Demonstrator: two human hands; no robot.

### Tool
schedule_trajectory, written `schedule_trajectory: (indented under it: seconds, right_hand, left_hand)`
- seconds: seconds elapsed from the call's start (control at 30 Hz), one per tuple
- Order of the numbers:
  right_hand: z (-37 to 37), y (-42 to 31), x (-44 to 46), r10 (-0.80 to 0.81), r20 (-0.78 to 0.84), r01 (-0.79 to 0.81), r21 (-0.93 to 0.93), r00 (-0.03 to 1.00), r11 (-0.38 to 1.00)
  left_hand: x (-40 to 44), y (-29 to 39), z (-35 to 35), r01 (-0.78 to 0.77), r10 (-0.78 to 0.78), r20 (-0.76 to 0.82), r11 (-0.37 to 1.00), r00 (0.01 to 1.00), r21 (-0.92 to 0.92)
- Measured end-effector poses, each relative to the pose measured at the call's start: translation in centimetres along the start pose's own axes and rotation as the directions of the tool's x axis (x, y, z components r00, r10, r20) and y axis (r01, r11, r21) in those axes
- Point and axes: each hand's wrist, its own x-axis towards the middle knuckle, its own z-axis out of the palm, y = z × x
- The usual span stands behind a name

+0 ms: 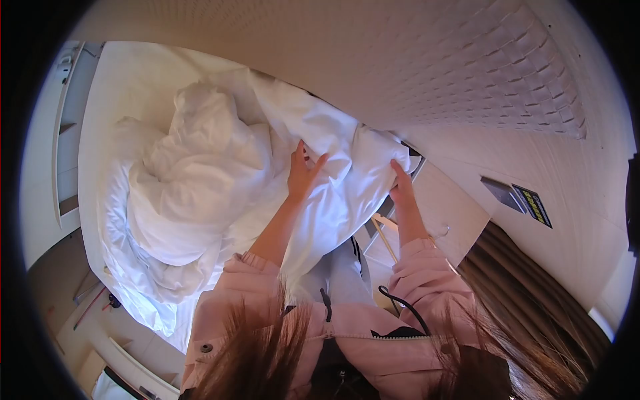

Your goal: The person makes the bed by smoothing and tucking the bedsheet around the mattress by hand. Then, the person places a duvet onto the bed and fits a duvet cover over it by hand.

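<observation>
A textured wall (493,67) stood beyond the fingers. The left hand (305,179) had its fingers spread over the sheet (357,183); the right hand (401,190) was at its corner, grip unclear. A bunched duvet (200,167) lay left of both.

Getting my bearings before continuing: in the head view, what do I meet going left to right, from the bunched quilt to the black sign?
Bunched white quilt → left hand → right hand → black sign.
</observation>
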Motion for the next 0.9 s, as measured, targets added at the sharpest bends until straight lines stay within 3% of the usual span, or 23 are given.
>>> schedule_trajectory:
  seconds: [0.03,0.1,0.13,0.2,0.23,0.3,0.37,0.43,0.47,0.53,0.57,0.63,0.67,0.73,0.8,0.87,0.9]
  right_hand:
    - [1.4,0.2,-0.3,-0.047,0.006,0.047,0.013,0.999,0.999]
    - [3.9,0.9,-0.5,-0.090,0.016,0.090,0.023,0.996,0.996]
    - [4.8,1.3,-0.3,-0.112,0.035,0.113,-0.012,0.993,0.994]
    - [6.1,1.0,0.0,-0.194,0.079,0.199,-0.054,0.978,0.979]
    - [5.8,0.7,0.5,-0.198,0.081,0.203,-0.059,0.977,0.977]
    - [4.3,-0.1,1.9,-0.380,-0.058,0.379,-0.029,0.923,0.925]
    - [3.5,-0.9,1.7,-0.394,-0.112,0.397,0.006,0.912,0.918]
    - [2.9,-0.9,2.0,-0.536,-0.226,0.528,-0.101,0.813,0.843]
    - [0.9,-0.4,3.4,-0.533,-0.217,0.524,-0.101,0.818,0.845]
    - [-2.1,0.8,5.9,-0.419,-0.366,0.419,-0.083,0.831,0.904]
    - [-2.1,1.0,6.3,-0.415,-0.355,0.415,-0.081,0.837,0.906]
    - [-1.8,1.1,6.6,-0.411,-0.448,0.365,-0.189,0.794,0.911]
    - [-1.7,1.1,6.9,-0.397,-0.477,0.305,-0.261,0.784,0.916]
    - [-0.1,0.8,5.9,-0.402,-0.513,0.278,-0.303,0.759,0.912]
    - [0.3,1.0,5.3,-0.413,-0.547,0.254,-0.343,0.728,0.904]
    - [-1.2,2.4,5.8,-0.717,-0.482,-0.054,-0.845,0.503,0.531]
    - [-1.3,3.0,5.7,-0.719,-0.473,-0.050,-0.850,0.509,0.524]
  left_hand:
    - [0.6,1.0,0.8,0.000,0.000,-0.003,1.000,1.000,-0.001]
    - [1.5,2.3,2.5,0.033,0.004,-0.105,0.939,0.994,0.343]
    - [2.2,2.3,2.6,0.036,0.002,-0.109,0.939,0.994,0.342]
    - [3.4,2.3,3.1,0.297,-0.257,-0.158,0.892,0.953,0.341]
    - [3.9,2.4,2.9,0.295,-0.256,-0.158,0.895,0.954,0.335]
    - [4.8,3.0,1.9,0.079,0.024,-0.289,0.938,0.957,0.339]
    - [5.6,3.2,1.6,0.094,0.014,-0.370,0.958,0.929,0.271]
    - [6.1,3.1,1.2,-0.032,0.126,-0.277,0.947,0.953,0.320]
    - [6.2,2.6,0.9,-0.027,0.124,-0.287,0.947,0.950,0.320]
    - [6.4,2.3,0.1,-0.066,0.180,-0.148,0.821,0.972,0.568]
    - [6.2,2.4,-0.7,-0.059,0.181,-0.159,0.820,0.971,0.569]
    - [5.0,2.4,-2.4,-0.144,0.164,-0.011,0.893,0.986,0.426]
    - [4.8,0.7,-3.0,-0.137,0.162,-0.023,0.895,0.987,0.426]
    - [4.0,-3.8,-3.9,-0.394,0.484,-0.218,0.849,0.847,0.353]
    - [2.2,-6.3,-5.3,-0.377,0.485,-0.187,0.826,0.854,0.420]
    - [0.1,-6.1,-7.5,-0.356,0.480,-0.156,0.798,0.863,0.487]
    - [-0.8,-5.0,-9.1,-0.404,0.526,-0.014,0.669,0.850,0.623]
